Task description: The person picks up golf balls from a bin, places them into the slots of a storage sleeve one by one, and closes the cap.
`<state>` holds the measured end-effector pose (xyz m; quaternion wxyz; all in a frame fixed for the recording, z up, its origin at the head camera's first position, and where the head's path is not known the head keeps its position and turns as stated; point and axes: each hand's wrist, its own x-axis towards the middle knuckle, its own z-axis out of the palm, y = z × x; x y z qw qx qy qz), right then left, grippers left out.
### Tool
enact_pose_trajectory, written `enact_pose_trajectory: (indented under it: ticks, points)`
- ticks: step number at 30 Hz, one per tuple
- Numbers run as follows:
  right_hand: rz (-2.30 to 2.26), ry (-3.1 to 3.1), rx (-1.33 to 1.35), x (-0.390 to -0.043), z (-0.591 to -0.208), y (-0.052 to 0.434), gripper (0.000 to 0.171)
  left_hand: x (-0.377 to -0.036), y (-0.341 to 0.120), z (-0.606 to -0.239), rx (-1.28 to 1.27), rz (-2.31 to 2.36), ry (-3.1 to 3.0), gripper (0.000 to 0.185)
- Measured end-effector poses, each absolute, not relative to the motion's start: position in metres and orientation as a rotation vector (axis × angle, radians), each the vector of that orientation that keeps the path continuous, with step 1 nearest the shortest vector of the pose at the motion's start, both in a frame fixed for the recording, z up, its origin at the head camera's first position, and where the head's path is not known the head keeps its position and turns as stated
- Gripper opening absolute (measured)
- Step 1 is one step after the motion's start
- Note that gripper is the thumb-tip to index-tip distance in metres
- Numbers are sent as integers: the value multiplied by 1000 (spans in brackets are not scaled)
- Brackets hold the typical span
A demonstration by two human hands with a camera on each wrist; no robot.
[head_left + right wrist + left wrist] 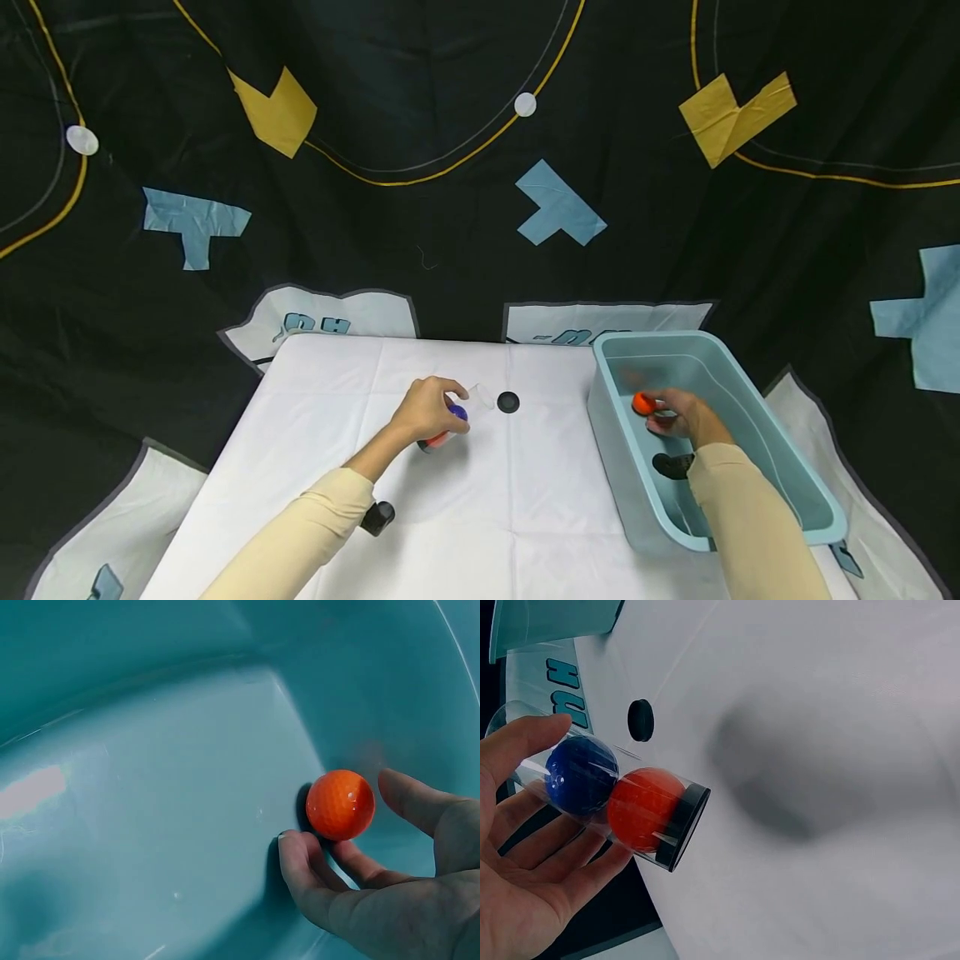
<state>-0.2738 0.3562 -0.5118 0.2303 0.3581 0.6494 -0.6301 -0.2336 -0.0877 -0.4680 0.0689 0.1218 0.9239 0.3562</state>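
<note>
Nearest the person, a small black cap [377, 517] lies on the white worktop [525, 517] beside the left sleeve. A little farther on, the left hand [429, 410] grips a clear tube [611, 799], fingers [551, 851] curled under it and the thumb pressed along its upper side; the tube is held tilted above the worktop, with a blue ball [580, 774] deeper in the hand and a red ball [645, 808] next to it against the tube's black-rimmed end. To the right stands a light blue bin [787, 475] on the worktop, and the right hand [678, 414] is inside it, loosely cupped round an orange ball [340, 804]: one finger [304, 874] lies just under the ball, the thumb just beside it on the other side, and whether they squeeze it cannot be told. A dark object in the bin sits close to that wrist. Beyond the left hand, a black disc [508, 402] lies flat on the worktop, well apart from the bin.
</note>
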Motion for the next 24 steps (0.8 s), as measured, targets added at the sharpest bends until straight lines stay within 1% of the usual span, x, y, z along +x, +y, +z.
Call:
enact_pose_trajectory:
  ticks: [10, 17, 24]
  points:
    - [-1738, 1789, 1010, -275, -513, 357, 43, -234, -88, -466, 347, 1069, 2775, 43]
    - [-1770, 1783, 996, -271, -512, 353, 37, -233, -90, -467, 342, 1079, 2781, 43]
    - [-1778, 1775, 1066, -272, -515, 353, 30, -232, -92, -467, 332, 1066, 2791, 45]
